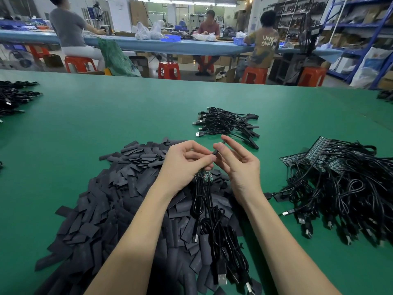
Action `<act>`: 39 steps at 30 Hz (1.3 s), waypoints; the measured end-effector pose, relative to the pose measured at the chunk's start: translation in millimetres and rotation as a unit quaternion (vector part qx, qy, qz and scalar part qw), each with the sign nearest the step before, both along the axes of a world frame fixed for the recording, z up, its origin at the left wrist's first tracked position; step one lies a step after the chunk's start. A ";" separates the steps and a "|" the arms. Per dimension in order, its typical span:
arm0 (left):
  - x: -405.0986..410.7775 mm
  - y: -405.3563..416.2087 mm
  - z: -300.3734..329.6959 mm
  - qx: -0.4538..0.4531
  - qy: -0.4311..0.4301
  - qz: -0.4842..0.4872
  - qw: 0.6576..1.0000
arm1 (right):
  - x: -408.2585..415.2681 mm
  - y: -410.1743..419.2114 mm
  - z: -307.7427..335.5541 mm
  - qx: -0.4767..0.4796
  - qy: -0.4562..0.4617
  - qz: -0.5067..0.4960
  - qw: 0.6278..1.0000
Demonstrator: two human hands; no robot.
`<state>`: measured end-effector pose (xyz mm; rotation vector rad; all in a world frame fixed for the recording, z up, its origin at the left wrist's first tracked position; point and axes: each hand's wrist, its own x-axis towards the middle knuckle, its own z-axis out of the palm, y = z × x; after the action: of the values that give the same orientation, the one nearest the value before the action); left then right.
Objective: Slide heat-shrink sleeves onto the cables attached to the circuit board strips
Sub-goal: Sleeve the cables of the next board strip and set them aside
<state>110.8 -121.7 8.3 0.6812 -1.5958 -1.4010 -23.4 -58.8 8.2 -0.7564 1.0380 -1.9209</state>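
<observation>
Green matting covers the wide worktable [106, 116], and beyond its far edge, at twelve o'clock, people sit on orange stools [169, 70] along a blue bench [170, 46] in a workshop with shelving at two o'clock. Largest on the table is the heap of flat black heat-shrink sleeves [119, 188], spreading from the centre toward seven o'clock under both forearms. At three to four o'clock lies a tangled pile of black cables joined to dark circuit board strips [314, 154]. A smaller bundle of finished cables [227, 123] sits at one o'clock, apart from the hands. Another dark cable pile [14, 96] rests at ten o'clock.

Above the sleeve heap, the left hand [185, 162] is curled around a small circuit board strip [204, 176], whose black cables [214, 226] hang down toward six o'clock. The right hand [240, 165] pinches a single sleeve [215, 153] between thumb and forefinger, its other fingers loosely spread, close against the left fingertips.
</observation>
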 end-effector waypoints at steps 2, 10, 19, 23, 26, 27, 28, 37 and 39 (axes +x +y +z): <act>-0.1 0.0 -1.4 0.001 0.003 0.004 1.000 | 1.6 0.5 -0.5 0.000 -0.006 0.003 1.000; 2.0 -3.4 -0.2 -0.011 -0.035 0.006 0.999 | 5.7 1.3 1.1 0.018 -0.022 0.010 1.000; 10.8 3.6 36.3 -0.113 -0.365 -0.030 0.924 | -7.0 -6.5 30.4 -0.016 -0.154 -0.028 0.987; 10.2 7.5 43.4 -0.092 -0.347 -0.061 0.932 | -20.0 -3.0 29.0 -0.009 -0.155 -0.057 0.986; 8.0 4.2 47.4 -0.096 -0.341 -0.014 0.935 | -33.9 -1.7 22.4 0.004 -0.162 -0.087 0.983; 6.7 2.1 49.1 -0.102 -0.332 0.002 0.938 | -38.2 -2.1 19.7 0.010 -0.159 -0.092 0.983; 3.7 -1.5 51.8 -0.112 -0.323 0.019 0.939 | -42.5 -2.7 16.7 0.019 -0.155 -0.097 0.983; -80.6 -74.1 82.6 -0.254 -0.314 0.123 0.907 | -44.4 -13.5 -13.4 0.131 -0.043 -0.123 0.983; -101.1 -91.3 81.3 -0.277 -0.324 0.131 0.895 | -43.3 -15.2 -14.2 0.147 -0.003 -0.127 0.981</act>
<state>9.7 -213.0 89.6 1.0195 -2.1861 -0.4700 -66.7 -74.0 -6.0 -0.4660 1.4341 -1.9163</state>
